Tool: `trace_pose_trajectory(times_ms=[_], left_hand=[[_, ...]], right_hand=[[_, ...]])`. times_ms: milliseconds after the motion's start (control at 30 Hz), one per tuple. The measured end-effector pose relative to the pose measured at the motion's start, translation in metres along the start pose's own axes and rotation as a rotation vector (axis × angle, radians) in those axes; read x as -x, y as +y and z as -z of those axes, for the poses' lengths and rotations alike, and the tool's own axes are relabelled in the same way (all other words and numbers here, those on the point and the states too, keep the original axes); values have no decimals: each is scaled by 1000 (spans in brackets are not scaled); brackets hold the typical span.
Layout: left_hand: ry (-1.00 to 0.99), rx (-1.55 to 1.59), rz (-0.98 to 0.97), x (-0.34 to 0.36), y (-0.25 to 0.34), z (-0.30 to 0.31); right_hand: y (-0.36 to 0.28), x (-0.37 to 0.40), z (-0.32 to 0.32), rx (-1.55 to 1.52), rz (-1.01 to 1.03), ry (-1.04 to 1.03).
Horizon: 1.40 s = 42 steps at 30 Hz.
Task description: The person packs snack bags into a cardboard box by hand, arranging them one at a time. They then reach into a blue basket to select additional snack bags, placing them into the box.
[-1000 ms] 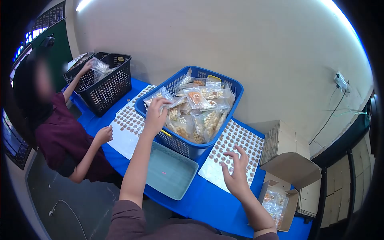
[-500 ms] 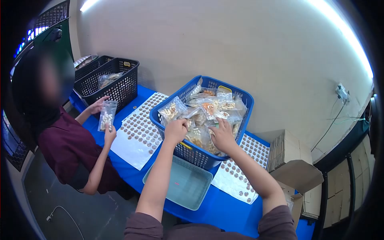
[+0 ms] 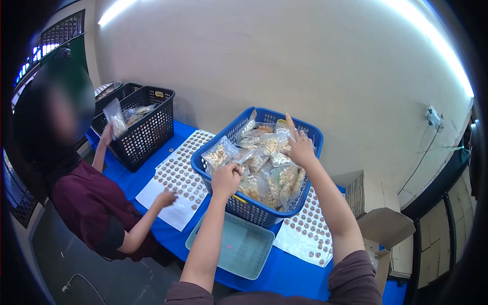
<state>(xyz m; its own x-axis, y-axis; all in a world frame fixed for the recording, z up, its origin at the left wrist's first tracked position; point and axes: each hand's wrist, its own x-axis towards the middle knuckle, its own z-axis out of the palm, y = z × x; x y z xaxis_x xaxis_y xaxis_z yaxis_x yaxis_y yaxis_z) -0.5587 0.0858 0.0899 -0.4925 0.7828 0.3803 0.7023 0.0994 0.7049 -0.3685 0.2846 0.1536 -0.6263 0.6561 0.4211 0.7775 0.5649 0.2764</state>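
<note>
A blue perforated basket stands on the table, heaped with clear plastic packets of pale, nut-like pieces. My left hand is at its near left side, fingers curled against the packets; whatever they hold is hidden. Over the right part of the heap, my right hand has its fingers apart, one pointing up toward the far rim. Below it, several packets lie near the right wall. One packet leans at the basket's left side, beyond my left hand.
At left, a co-worker holds a packet over a black crate. Sheets of round stickers lie on the blue table. A green tray stands in front of the basket; cardboard boxes are at right.
My right hand has moved up and away across the heap, its fingers spreading. My left hand stays near the front left side. The co-worker's packet has moved over the black crate.
</note>
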Motion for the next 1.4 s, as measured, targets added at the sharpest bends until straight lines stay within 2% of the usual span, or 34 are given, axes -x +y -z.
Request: trace_pose_trajectory(times_ms=[67, 100, 133, 200, 233, 367, 533, 600, 667, 733, 800, 867, 933, 1000, 1067, 1133, 1167, 1200, 1267, 1300, 1333, 1400], left_hand=[[24, 7, -4, 0, 0, 0], [24, 10, -8, -1, 0, 0], [27, 18, -12, 0, -1, 0], [33, 26, -14, 1, -1, 0], [35, 37, -18, 2, -1, 1], [37, 56, -29, 1, -2, 0], [43, 82, -27, -1, -4, -1], [56, 90, -22, 0, -3, -1], [68, 96, -36, 0, -2, 0], [89, 92, -59, 0, -2, 0], [82, 73, -91, 0, -3, 1], [79, 64, -82, 1, -5, -2], [84, 65, -66, 0, -4, -1], [94, 72, -56, 0, -5, -2], [110, 83, -53, -2, -4, -4], [112, 138, -44, 0, -4, -4], [106, 135, -45, 0, -5, -5], [102, 141, -49, 0, -6, -5], [95, 147, -58, 0, -7, -4], [74, 122, -36, 0, -6, -3], [57, 101, -18, -2, -3, -2], [58, 106, -6, -5, 2, 0]], right_hand=[[11, 3, 4, -272, 104, -265], [10, 4, 3, -402, 97, -304], [9, 6, 1, -398, 97, -300], [-1, 14, -3, -142, 159, -323], [-7, 12, -11, -267, 158, -325], [-38, 6, -26, -226, 245, -442], [-69, 0, -35, -157, 363, -270], [-77, -10, -41, -34, 600, -142], [-89, -16, -45, -2, 644, -101], [-99, -25, -65, -21, 620, -306], [-99, -27, -80, -90, 591, -284], [-96, -25, -89, -185, 468, -228], [-85, -25, -92, -185, 465, -184], [-76, -30, -91, -306, 319, -120], [-67, -35, -85, -350, 287, -40], [-55, -37, -84, -552, 159, 175], [-51, -39, -84, -638, 121, 350], [-48, -39, -78, -640, 114, 350], [-40, -39, -56, -843, -125, 443], [-38, -40, -49, -855, -163, 586], [-33, -40, -41, -848, -165, 594], [-24, -38, -24, -975, -329, 692]])
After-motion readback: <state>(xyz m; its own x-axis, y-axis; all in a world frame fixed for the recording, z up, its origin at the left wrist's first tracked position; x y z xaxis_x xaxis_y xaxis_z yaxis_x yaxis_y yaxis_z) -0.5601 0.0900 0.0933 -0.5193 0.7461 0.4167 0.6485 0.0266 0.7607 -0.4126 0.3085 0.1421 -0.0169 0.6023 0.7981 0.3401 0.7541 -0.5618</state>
